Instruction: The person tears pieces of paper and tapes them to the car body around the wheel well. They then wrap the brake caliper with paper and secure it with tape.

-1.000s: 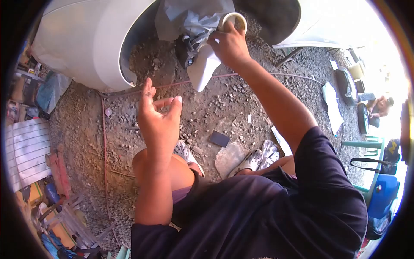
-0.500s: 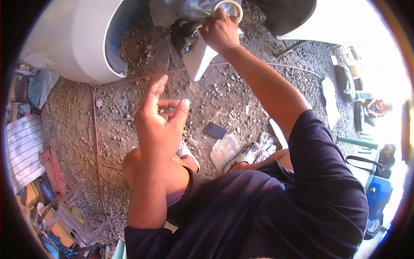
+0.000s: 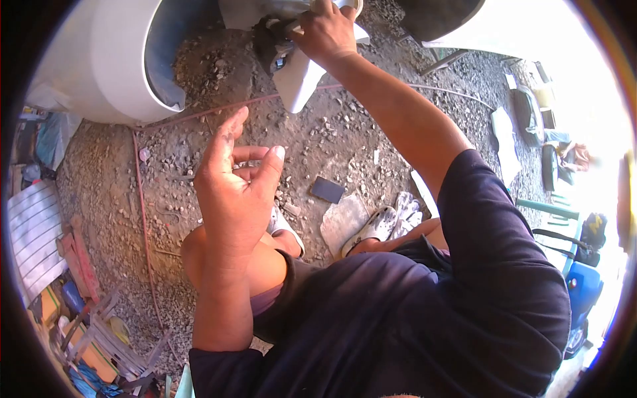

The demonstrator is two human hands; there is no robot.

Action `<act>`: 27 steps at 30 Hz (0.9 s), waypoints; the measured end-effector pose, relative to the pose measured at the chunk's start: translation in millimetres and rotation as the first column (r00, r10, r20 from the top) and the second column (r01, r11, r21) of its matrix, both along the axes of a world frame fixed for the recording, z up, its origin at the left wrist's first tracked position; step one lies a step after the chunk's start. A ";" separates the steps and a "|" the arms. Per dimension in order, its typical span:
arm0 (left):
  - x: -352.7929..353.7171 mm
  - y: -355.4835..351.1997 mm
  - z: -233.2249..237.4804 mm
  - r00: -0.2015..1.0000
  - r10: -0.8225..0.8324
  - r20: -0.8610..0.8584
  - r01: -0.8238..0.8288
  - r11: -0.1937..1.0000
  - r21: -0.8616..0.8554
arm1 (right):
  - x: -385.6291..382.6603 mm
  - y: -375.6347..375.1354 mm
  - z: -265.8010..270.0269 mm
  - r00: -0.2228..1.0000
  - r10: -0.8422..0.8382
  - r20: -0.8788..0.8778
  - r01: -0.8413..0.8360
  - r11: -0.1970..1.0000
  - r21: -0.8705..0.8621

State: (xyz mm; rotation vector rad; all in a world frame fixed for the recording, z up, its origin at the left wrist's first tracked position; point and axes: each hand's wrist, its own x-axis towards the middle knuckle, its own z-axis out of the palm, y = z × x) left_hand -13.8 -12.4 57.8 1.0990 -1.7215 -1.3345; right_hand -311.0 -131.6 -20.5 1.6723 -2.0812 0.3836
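My right hand is at the top centre, its fingers closed round the rim of a pale roll of tape that the frame's top edge partly cuts off. Beneath that hand lie a white curved piece and a dark crumpled item. My left hand is raised over the gravel at centre-left, holding nothing, with its fingers apart and slightly curled. A small dark rectangular block lies on the ground to its right.
A large white curved shell fills the upper left. A thin hose crosses the gravel. Wood scraps are piled at lower left. A flat stone lies by my shoes. Another person is at far right.
The view has shifted, so the surroundings and both hands appear slightly higher and further left. My right hand still grips the tape roll, and my left hand keeps its open pose.
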 end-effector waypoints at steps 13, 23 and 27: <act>7.3 0.1 -1.4 0.998 -0.050 0.042 0.050 0.999 0.002 | -22.0 -11.5 -3.0 0.989 0.142 -0.033 -0.143 0.989 -0.033; 5.0 0.7 -0.5 0.998 -0.054 0.019 0.052 0.996 0.066 | -28.6 2.5 7.4 0.983 0.149 -0.105 -0.158 0.984 -0.078; 1.2 1.4 -3.0 0.997 -0.072 -0.003 0.072 0.996 0.047 | -25.6 3.8 8.7 0.983 0.052 -0.176 -0.065 0.995 -0.071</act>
